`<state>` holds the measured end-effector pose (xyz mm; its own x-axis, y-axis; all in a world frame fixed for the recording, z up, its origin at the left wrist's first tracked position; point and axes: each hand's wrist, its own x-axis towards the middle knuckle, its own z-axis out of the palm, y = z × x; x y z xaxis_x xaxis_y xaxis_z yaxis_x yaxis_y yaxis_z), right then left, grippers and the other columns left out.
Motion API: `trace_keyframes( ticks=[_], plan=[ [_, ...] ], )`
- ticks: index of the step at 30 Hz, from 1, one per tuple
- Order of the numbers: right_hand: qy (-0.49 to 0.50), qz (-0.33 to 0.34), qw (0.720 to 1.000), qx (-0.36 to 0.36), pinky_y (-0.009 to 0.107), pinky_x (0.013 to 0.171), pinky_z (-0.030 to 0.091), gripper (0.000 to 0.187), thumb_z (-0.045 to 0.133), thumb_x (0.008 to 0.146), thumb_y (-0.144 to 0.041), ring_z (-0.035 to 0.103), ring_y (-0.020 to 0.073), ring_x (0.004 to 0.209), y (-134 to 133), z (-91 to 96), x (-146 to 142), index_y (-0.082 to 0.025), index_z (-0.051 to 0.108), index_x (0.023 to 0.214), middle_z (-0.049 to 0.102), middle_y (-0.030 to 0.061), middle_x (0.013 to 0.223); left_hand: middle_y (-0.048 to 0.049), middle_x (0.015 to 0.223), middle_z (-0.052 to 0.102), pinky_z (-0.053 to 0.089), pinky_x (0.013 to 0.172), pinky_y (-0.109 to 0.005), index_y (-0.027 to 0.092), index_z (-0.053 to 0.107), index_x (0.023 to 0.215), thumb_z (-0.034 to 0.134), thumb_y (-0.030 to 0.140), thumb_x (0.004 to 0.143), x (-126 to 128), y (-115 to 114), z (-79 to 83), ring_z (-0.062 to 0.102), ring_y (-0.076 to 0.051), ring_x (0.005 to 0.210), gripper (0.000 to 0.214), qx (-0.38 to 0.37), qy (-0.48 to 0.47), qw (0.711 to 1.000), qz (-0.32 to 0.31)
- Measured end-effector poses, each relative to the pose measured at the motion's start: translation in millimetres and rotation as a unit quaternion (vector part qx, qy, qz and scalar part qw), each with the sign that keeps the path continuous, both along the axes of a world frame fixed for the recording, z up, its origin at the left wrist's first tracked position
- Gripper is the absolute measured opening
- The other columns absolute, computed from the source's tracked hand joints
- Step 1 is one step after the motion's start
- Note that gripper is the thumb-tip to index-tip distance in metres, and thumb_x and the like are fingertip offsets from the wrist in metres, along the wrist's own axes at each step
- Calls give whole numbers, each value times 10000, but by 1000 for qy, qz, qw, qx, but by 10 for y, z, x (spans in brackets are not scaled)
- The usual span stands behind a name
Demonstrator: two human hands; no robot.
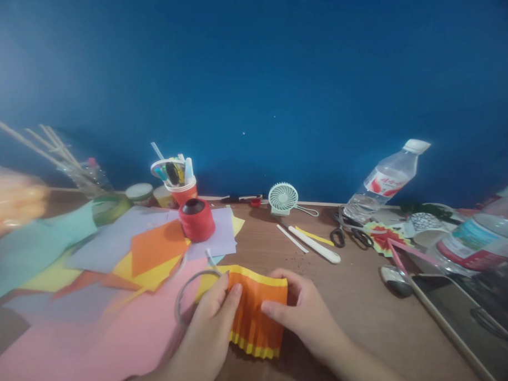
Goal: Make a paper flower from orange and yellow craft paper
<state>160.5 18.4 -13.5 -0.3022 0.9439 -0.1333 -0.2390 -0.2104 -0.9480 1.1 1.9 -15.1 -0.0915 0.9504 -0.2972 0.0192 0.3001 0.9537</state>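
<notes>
A pleated paper (254, 307), orange with yellow borders along its top and bottom, is held up between my hands just above the table. My left hand (214, 317) pinches its left edge, thumb on the front. On the opposite side, my right hand (302, 306) grips the right edge, with the thumb in front and fingers behind. Fine folds show most clearly along the lower yellow border. Behind my left hand lies a roll of tape (183, 296), partly hidden by that hand. The fingers behind the paper are mostly out of sight.
Coloured paper sheets (27, 349) cover the left. Red thread spool (197, 221), pen cup (181, 182) and small fan (283, 198) stand behind. White-handled knife (316, 245), scissors (352, 234), tilted bottle (383, 181), larger bottle (477, 243), mouse (396, 280) and phone (461, 325) are rightward.
</notes>
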Motion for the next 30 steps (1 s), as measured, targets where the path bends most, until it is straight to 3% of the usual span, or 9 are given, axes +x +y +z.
trace_keyframes(
  ticks=[3,7,10,14,19,26,30],
  plan=[
    [-4,-39,999,-3,204,553,389,189,686,638,-205,479,91,579,12,-44,-2,-160,515,704,516,-41,628,-15,1084,587,439,775,-271,264,542,1042,515,408,784,-4,7,1,518,-205,1013,296,5,-71,997,14],
    [64,-80,995,-4,227,592,415,295,708,626,-210,523,112,633,47,-51,50,-198,506,840,558,-31,700,-13,857,618,432,645,-240,207,566,840,525,366,787,27,43,88,558,-148,746,172,53,-120,991,-12],
    [119,-43,992,-29,255,598,431,420,713,630,-228,553,124,617,50,-17,77,-235,477,978,578,-27,704,-14,783,601,420,622,-232,179,564,736,554,362,760,48,60,115,538,-136,689,184,54,-98,994,-5],
    [122,10,992,-30,247,621,429,371,737,599,-233,570,127,654,22,-11,71,-186,560,921,614,14,783,-19,741,586,419,596,-240,175,576,747,554,380,750,63,59,99,523,-141,657,206,42,-54,998,-4],
    [87,-19,995,-44,225,607,417,311,767,555,-227,559,109,622,-5,-75,51,-162,613,818,624,-3,726,-22,749,591,428,621,-249,177,575,785,549,361,760,75,51,96,523,-149,691,188,48,-17,999,-11],
    [57,-31,997,-34,239,586,411,202,723,618,-272,554,124,602,16,-96,56,-164,599,735,615,-4,671,-51,772,641,450,649,-274,170,647,788,607,341,695,32,68,74,569,-181,713,199,84,21,996,24],
    [94,-30,995,-1,276,646,432,262,603,707,-415,570,156,675,70,-16,124,-170,622,797,631,35,746,-49,770,651,450,655,-287,176,653,782,572,336,721,17,102,125,579,-194,727,189,93,59,994,-10]
  ],
)
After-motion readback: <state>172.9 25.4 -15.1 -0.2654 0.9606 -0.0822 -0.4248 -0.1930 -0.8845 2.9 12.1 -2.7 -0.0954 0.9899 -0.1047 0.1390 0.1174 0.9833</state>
